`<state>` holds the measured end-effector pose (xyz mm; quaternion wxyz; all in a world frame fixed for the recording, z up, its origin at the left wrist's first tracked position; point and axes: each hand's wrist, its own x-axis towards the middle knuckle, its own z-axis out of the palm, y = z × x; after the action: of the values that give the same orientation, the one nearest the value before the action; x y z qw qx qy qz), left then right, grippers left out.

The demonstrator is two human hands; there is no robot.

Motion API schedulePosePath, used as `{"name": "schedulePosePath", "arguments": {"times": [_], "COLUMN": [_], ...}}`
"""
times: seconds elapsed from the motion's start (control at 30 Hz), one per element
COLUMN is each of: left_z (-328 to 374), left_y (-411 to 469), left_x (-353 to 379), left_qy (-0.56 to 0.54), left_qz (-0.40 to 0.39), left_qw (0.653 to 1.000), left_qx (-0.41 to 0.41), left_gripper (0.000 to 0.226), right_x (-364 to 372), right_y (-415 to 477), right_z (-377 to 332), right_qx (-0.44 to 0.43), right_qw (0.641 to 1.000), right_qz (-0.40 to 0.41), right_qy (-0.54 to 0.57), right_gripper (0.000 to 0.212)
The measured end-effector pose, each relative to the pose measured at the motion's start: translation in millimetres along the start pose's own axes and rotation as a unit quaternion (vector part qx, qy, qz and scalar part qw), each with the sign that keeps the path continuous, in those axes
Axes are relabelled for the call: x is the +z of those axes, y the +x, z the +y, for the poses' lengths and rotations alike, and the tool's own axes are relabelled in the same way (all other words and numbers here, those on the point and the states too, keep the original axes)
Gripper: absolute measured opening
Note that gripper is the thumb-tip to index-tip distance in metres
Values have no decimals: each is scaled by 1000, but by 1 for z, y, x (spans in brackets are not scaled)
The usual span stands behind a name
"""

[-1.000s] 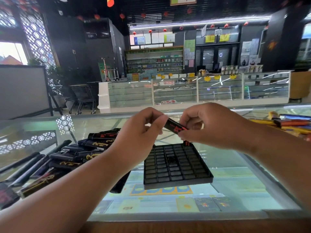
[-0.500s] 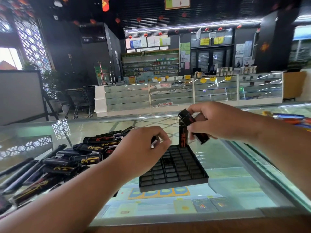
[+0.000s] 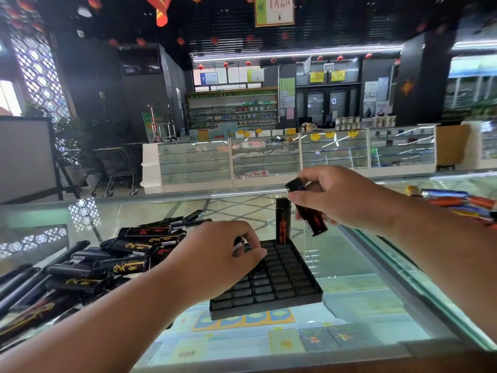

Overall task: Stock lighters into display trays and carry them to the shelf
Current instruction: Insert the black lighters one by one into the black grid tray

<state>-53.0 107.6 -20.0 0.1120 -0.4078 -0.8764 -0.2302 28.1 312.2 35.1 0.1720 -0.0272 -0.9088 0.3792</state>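
A black display tray [image 3: 282, 289] with a grid of small cells lies on the glass counter. One black lighter with red markings [image 3: 283, 224] stands upright in a cell at the tray's far edge. My right hand [image 3: 347, 200] hovers just right of it and holds another black and red lighter [image 3: 309, 211], tilted. My left hand [image 3: 215, 254] is over the tray's near left part and pinches a lighter [image 3: 238, 244], mostly hidden by the fingers. A pile of black lighters [image 3: 129, 254] with gold and red print lies to the left.
The glass counter top [image 3: 357, 267] has a metal edge strip running along the right. Colourful lighters [image 3: 462, 203] lie at the far right. Cards and packs show under the glass near the front edge. Shop showcases stand across the aisle.
One lighter now stands alone in the tray's far row. My right hand has lifted off it to the right with the other lighter. My left hand has dropped lower over the tray.
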Motion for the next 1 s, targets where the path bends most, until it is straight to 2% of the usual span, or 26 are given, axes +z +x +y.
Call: {"name": "schedulePosePath", "arguments": {"times": [0.23, 0.5, 0.63, 0.77, 1.0], "left_z": [-1, -2, -2, -1, -1], "left_y": [1, 0, 0, 0, -2], "left_x": [0, 1, 0, 0, -1], "left_qy": [8, -1, 4, 8, 15], "left_qz": [-12, -7, -9, -15, -18], "left_qw": [1000, 1000, 1000, 1000, 1000], "left_qx": [3, 3, 1, 0, 2], "left_gripper": [16, 14, 14, 14, 15], "right_x": [-1, 4, 5, 7, 6], "right_y": [-2, -3, -3, -5, -4], "right_z": [-7, -9, -11, -11, -13], "right_qx": [-15, -36, -58, -59, -51], "right_qw": [999, 999, 998, 998, 996], "right_qz": [3, 29, 16, 5, -5], "right_qy": [39, -12, -8, 15, 70], "right_gripper": [9, 19, 10, 6, 9]}}
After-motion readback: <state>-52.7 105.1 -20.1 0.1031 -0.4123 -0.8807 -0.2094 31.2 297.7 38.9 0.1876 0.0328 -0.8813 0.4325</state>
